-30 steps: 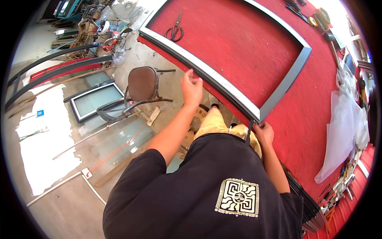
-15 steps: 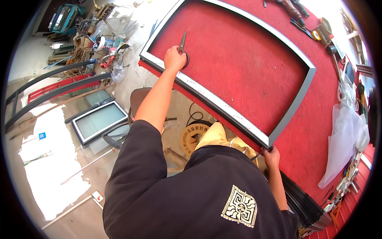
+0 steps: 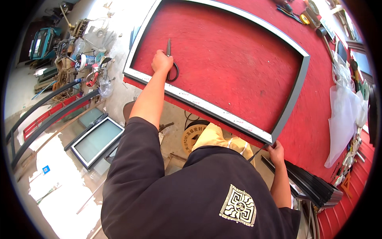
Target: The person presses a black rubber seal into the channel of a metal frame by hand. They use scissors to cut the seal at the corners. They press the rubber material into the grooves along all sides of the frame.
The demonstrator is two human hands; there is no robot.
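Observation:
A pair of scissors (image 3: pixel 168 47) with dark handles is in my left hand (image 3: pixel 162 62), its fingers closed around them and the blades pointing away from me. That hand is over the near-left part of a window frame (image 3: pixel 223 113), grey outside with a white inner face, lying on a red-covered table (image 3: pixel 227 59). At the frame's near-right corner, my right hand (image 3: pixel 275 152) pinches a thin black strip (image 3: pixel 256 154), probably rubber seal. The strip runs down toward my lap, where my shirt hides the rest.
Below the table's near edge stands a round yellow-tan reel (image 3: pixel 191 137). Dark profiles (image 3: pixel 308 179) are stacked at the right, near clear plastic sheeting (image 3: pixel 342 131). Hand tools (image 3: pixel 288 14) lie along the far right. A small glazed window (image 3: pixel 99 141) rests on the floor at left.
The view has shifted a little, so the frame and table sit further left. My left hand still grips the scissors, and my right hand stays at the frame corner with the strip.

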